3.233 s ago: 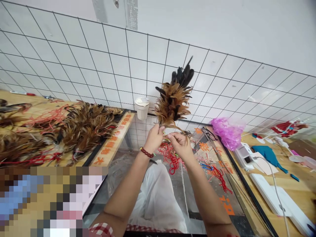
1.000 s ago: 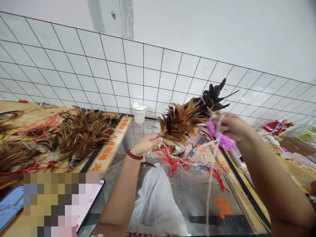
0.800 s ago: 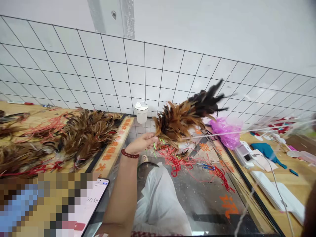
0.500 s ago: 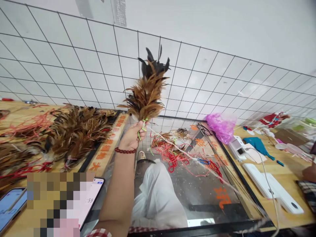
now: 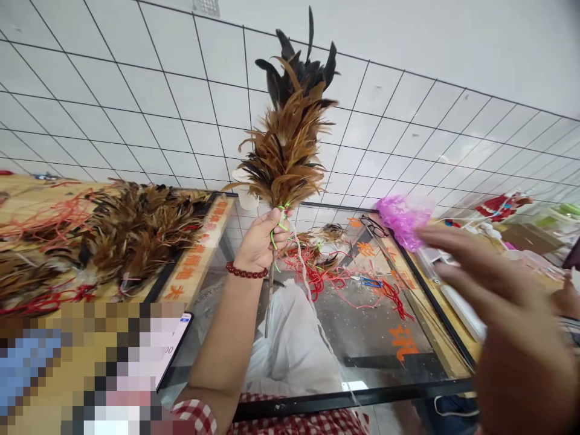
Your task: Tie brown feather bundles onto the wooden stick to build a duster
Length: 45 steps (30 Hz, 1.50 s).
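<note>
My left hand (image 5: 263, 238), a beaded bracelet at its wrist, is closed around the thin stick of a feather duster (image 5: 290, 145). The duster stands upright, brown feathers below and black ones at the tip. Bright green string (image 5: 273, 235) shows at the feathers' base by my thumb. From there a white cord (image 5: 312, 296) hangs slack to the table's front edge. My right hand (image 5: 512, 314), smeared by motion, is raised at the right with fingers stretched out and nothing visible in them. It is apart from the duster.
Feather bundles (image 5: 140, 235) lie at the left near a phone (image 5: 174, 344). On the glass tabletop (image 5: 362, 344) are tangled red strings (image 5: 317, 281) and blue-handled scissors (image 5: 369, 282). Glasses (image 5: 374, 225) and a purple plastic bag (image 5: 403, 220) lie farther back. A wire grid (image 5: 181, 109) stands behind.
The duster and my left hand have come nearer and slightly right and up. The white cord, stretched rightward before, now hangs slack. My right hand has come into view.
</note>
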Motion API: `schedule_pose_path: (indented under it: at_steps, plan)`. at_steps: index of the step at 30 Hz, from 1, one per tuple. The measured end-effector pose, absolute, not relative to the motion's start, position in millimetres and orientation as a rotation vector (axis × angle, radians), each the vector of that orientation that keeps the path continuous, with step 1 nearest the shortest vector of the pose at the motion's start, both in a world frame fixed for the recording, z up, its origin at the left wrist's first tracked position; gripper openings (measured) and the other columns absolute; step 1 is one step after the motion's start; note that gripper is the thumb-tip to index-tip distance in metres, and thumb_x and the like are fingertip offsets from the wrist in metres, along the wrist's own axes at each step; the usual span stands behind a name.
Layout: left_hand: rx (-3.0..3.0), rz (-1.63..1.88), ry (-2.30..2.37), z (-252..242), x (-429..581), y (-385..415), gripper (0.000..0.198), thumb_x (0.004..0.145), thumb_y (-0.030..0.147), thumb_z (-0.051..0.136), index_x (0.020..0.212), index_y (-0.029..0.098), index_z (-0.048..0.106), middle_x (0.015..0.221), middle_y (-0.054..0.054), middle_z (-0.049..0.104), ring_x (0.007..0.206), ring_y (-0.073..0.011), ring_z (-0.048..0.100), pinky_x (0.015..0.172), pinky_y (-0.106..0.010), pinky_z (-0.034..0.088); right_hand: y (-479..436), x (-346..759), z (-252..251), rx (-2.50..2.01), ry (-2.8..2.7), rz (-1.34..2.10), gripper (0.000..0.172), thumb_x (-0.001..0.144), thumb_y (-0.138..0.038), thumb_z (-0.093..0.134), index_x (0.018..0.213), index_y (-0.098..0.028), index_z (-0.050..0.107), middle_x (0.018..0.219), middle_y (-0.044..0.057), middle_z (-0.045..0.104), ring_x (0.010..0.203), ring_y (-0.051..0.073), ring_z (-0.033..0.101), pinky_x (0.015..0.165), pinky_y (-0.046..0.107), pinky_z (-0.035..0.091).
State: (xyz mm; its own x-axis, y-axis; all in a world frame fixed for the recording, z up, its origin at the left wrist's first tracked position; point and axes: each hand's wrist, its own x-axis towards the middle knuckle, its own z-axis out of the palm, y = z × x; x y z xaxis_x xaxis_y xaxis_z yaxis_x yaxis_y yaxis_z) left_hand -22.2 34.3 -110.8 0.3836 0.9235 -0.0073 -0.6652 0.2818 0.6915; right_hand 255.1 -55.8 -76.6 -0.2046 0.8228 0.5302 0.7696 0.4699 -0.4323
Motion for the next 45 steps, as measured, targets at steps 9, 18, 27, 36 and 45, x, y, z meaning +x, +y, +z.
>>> schedule_pose_path:
  at_steps: [9, 18, 27, 36, 45]
  plan:
    - [0.675, 1.086, 0.542, -111.8, -45.2, 33.0, 0.022, 0.083, 0.028, 0.067, 0.074, 0.011, 0.054, 0.053, 0.005, 0.036, 0.037, -0.0024, 0.027, 0.034, -0.011, 0.017, -16.7, 127.6, -122.9, -0.765, -1.084, 1.877, 0.033, 0.079, -0.046, 0.07, 0.089, -0.017, 0.059, 0.05, -0.012, 0.027, 0.037, 0.002, 0.015, 0.034, 0.015, 0.017]
    - [0.534, 0.971, 0.474, -112.1, -45.7, 40.8, 0.024, 0.09, 0.03, 0.056, 0.08, 0.009, 0.058, 0.054, 0.006, 0.034, 0.036, -0.0023, 0.025, 0.032, -0.011, 0.019, -44.5, 135.9, -149.0, -0.788, -0.81, 1.727, 0.032, 0.076, -0.045, 0.072, 0.074, -0.019, 0.054, 0.045, -0.013, 0.018, 0.037, 0.003, 0.007, 0.034, 0.017, 0.011]
    - [0.577, 1.164, 0.582, -117.6, -53.5, 48.4, 0.02, 0.082, 0.026, 0.069, 0.079, 0.01, 0.059, 0.054, 0.005, 0.039, 0.038, -0.0016, 0.029, 0.032, -0.01, 0.019, -3.1, 174.4, -198.8, -1.15, -1.627, 1.358, 0.035, 0.078, -0.046, 0.068, 0.102, -0.02, 0.064, 0.086, 0.002, 0.064, 0.072, 0.012, 0.056, 0.066, 0.025, 0.045]
    - [0.549, 1.184, 0.558, -110.3, -62.7, 46.4, 0.022, 0.085, 0.031, 0.065, 0.079, 0.012, 0.057, 0.053, 0.006, 0.038, 0.038, -0.0025, 0.029, 0.032, -0.011, 0.021, 29.2, 234.2, -202.0, -1.595, -2.48, 0.392, 0.018, 0.079, -0.014, 0.058, 0.085, -0.02, 0.074, 0.09, 0.007, 0.069, 0.089, 0.019, 0.06, 0.082, 0.03, 0.043]
    - [0.595, 1.135, 0.54, -117.8, -42.0, 47.7, 0.023, 0.08, 0.029, 0.071, 0.08, 0.01, 0.058, 0.055, 0.005, 0.04, 0.039, -0.0019, 0.03, 0.032, -0.01, 0.019, 18.3, 262.5, -158.7, -1.49, -2.121, 0.748, 0.019, 0.086, -0.028, 0.055, 0.093, -0.017, 0.07, 0.088, 0.007, 0.07, 0.077, 0.017, 0.064, 0.073, 0.03, 0.049]
